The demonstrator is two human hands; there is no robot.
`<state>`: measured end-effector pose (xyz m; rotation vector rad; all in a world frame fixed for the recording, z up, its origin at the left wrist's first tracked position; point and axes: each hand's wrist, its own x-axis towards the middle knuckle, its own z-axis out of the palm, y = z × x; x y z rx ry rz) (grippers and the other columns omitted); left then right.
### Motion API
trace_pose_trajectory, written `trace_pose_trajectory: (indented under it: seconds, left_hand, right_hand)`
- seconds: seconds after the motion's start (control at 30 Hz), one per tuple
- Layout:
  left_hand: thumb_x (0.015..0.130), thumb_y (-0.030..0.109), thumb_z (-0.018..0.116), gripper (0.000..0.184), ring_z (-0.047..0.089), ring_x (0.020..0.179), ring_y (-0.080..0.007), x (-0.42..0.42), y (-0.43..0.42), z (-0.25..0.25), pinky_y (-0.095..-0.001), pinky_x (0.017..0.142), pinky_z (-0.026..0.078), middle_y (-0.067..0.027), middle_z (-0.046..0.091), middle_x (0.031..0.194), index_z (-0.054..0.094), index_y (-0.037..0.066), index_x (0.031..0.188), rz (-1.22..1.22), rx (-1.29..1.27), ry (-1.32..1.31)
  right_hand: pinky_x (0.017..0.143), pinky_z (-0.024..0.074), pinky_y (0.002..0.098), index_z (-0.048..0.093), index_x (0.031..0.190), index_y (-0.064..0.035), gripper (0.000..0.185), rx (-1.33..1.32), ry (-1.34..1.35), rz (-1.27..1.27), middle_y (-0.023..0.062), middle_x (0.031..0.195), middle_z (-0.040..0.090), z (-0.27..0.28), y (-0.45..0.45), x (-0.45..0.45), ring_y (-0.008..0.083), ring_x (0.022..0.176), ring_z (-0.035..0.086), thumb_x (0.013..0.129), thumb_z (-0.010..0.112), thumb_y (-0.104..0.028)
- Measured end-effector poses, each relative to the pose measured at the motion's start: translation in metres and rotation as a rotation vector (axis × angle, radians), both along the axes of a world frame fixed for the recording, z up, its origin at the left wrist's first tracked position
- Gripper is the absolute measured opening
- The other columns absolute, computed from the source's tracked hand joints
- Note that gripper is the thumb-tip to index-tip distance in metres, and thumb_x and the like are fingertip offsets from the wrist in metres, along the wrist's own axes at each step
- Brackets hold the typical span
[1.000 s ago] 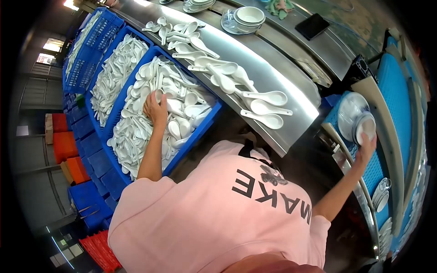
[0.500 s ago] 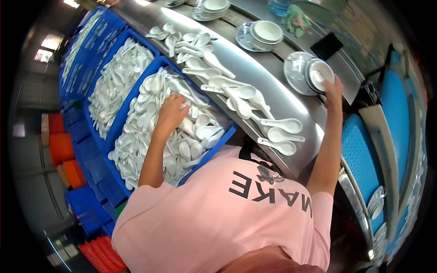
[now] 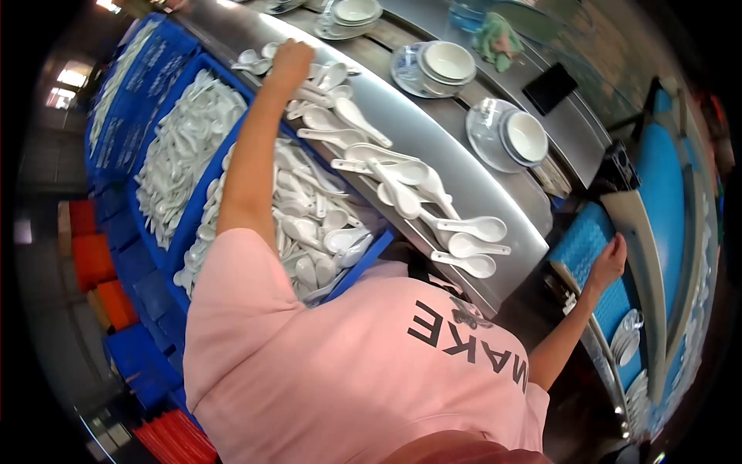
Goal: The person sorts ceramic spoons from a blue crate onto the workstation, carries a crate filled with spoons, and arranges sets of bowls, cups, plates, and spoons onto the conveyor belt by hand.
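Observation:
My left hand [image 3: 292, 63] is closed over the far end of a row of white spoons [image 3: 402, 170] on the metal ledge [image 3: 456, 155]. Its back faces me and hides whatever its fingers grip. My right hand [image 3: 608, 264] hovers at the blue textured belt [image 3: 581, 241], fingers loosely curled, with nothing visible in them. A white bowl [image 3: 527, 136] sits on a stack with a clear-wrapped plate [image 3: 487, 131] behind the ledge. Below my left arm, a blue crate [image 3: 369, 257] holds many loose white spoons [image 3: 297, 220].
More bowl-and-plate stacks [image 3: 448, 63] stand along the back track. Behind them lie a green cloth [image 3: 497, 42] and a black phone-like slab [image 3: 550, 88]. A second spoon-filled crate [image 3: 185, 155] is at left. Wrapped dishes [image 3: 626, 338] sit on the belt near its pale guide rail [image 3: 635, 240].
My left hand has left the crate's spoons and reached up to the far spoons on the ledge. My right hand has let go of the bowl and moved down to the blue belt.

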<state>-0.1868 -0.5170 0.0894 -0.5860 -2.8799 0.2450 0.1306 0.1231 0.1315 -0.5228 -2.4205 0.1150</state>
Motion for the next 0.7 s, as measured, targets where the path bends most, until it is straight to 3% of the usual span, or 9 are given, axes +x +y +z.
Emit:
trace_pose_trajectory:
  seconds: [0.1, 0.2, 0.23, 0.33, 0.43, 0.53, 0.57, 0.63, 0.7]
  left_hand:
    - [0.067, 0.011, 0.059, 0.015, 0.055, 0.085, -0.0306, -0.011, -0.003, -0.008, -0.0408, 0.077, 0.043, -0.0109, 0.062, 0.082, 0.066, 0.009, 0.080, -0.054, 0.138, -0.146]
    - [0.069, 0.014, 0.061, 0.013, 0.056, 0.079, -0.0309, -0.021, -0.006, -0.011, -0.0407, 0.074, 0.044, -0.0103, 0.062, 0.080, 0.065, 0.008, 0.080, -0.054, 0.096, -0.156]
    - [0.071, 0.014, 0.061, 0.012, 0.056, 0.077, -0.0308, -0.021, -0.003, -0.005, -0.0405, 0.073, 0.044, -0.0103, 0.062, 0.079, 0.065, 0.008, 0.081, -0.039, 0.071, -0.181]
    - [0.076, 0.017, 0.059, 0.012, 0.056, 0.076, -0.0302, -0.017, 0.010, 0.029, -0.0398, 0.069, 0.045, -0.0104, 0.062, 0.078, 0.064, 0.007, 0.081, 0.137, -0.191, 0.198]
    - [0.077, 0.022, 0.060, 0.014, 0.059, 0.071, -0.0303, 0.014, 0.045, 0.071, -0.0370, 0.065, 0.047, -0.0093, 0.061, 0.076, 0.063, 0.008, 0.077, 0.001, 0.128, 0.334]
    - [0.079, 0.019, 0.056, 0.017, 0.060, 0.067, -0.0266, 0.070, 0.122, 0.071, -0.0347, 0.062, 0.046, -0.0110, 0.063, 0.074, 0.064, 0.005, 0.085, -0.022, 0.642, -0.324]
    - [0.077, 0.018, 0.058, 0.017, 0.053, 0.059, -0.0121, 0.094, 0.150, 0.079, -0.0279, 0.057, 0.044, -0.0088, 0.058, 0.065, 0.063, 0.002, 0.082, -0.151, 0.758, -0.552]
    - [0.073, 0.020, 0.060, 0.021, 0.055, 0.056, -0.0165, 0.122, 0.194, 0.065, -0.0292, 0.055, 0.044, -0.0104, 0.059, 0.063, 0.063, 0.001, 0.081, -0.260, 0.724, -0.575]
    - [0.071, 0.020, 0.059, 0.020, 0.056, 0.056, -0.0202, 0.135, 0.225, 0.052, -0.0309, 0.055, 0.044, -0.0110, 0.058, 0.062, 0.063, 0.002, 0.079, -0.209, 0.718, -0.616]
  right_hand:
    - [0.073, 0.0491, 0.0315, 0.060, 0.102, -0.0022, 0.022, 0.155, -0.191, -0.209, 0.0140, 0.094, 0.064, -0.003, 0.034, 0.063, 0.0235, 0.081, 0.063, 0.085, 0.052, -0.013]
    - [0.069, 0.0496, 0.0312, 0.061, 0.101, -0.0023, 0.022, -0.372, -0.012, -0.296, 0.0135, 0.090, 0.064, -0.039, 0.069, 0.108, 0.0207, 0.075, 0.063, 0.084, 0.050, -0.011]
    - [0.066, 0.0496, 0.0301, 0.062, 0.098, -0.0026, 0.022, -0.573, 0.219, -0.320, 0.0121, 0.084, 0.065, -0.035, 0.059, 0.100, 0.0182, 0.068, 0.062, 0.082, 0.048, -0.011]
    - [0.063, 0.0482, 0.0282, 0.064, 0.093, -0.0023, 0.023, -0.288, -0.016, -0.428, 0.0102, 0.078, 0.066, -0.016, 0.037, 0.087, 0.0169, 0.064, 0.061, 0.080, 0.049, -0.014]
    - [0.063, 0.0477, 0.0280, 0.064, 0.093, -0.0024, 0.024, -0.344, 0.022, -0.431, 0.0100, 0.078, 0.066, -0.011, 0.030, 0.085, 0.0166, 0.063, 0.061, 0.079, 0.049, -0.015]
    - [0.063, 0.0479, 0.0279, 0.064, 0.093, -0.0026, 0.024, -0.404, 0.015, -0.412, 0.0100, 0.077, 0.066, -0.012, 0.029, 0.085, 0.0165, 0.063, 0.062, 0.078, 0.048, -0.014]
    - [0.063, 0.0480, 0.0279, 0.064, 0.093, -0.0026, 0.025, -0.427, 0.012, -0.407, 0.0101, 0.077, 0.066, -0.012, 0.032, 0.085, 0.0166, 0.063, 0.062, 0.078, 0.048, -0.014]
    - [0.063, 0.0483, 0.0283, 0.063, 0.093, -0.0018, 0.025, -0.407, 0.014, -0.424, 0.0105, 0.077, 0.066, -0.010, 0.031, 0.084, 0.0170, 0.063, 0.062, 0.079, 0.047, -0.014]
    - [0.063, 0.0483, 0.0283, 0.063, 0.093, -0.0015, 0.025, -0.405, 0.018, -0.412, 0.0107, 0.077, 0.066, -0.014, 0.034, 0.087, 0.0173, 0.064, 0.063, 0.079, 0.047, -0.014]
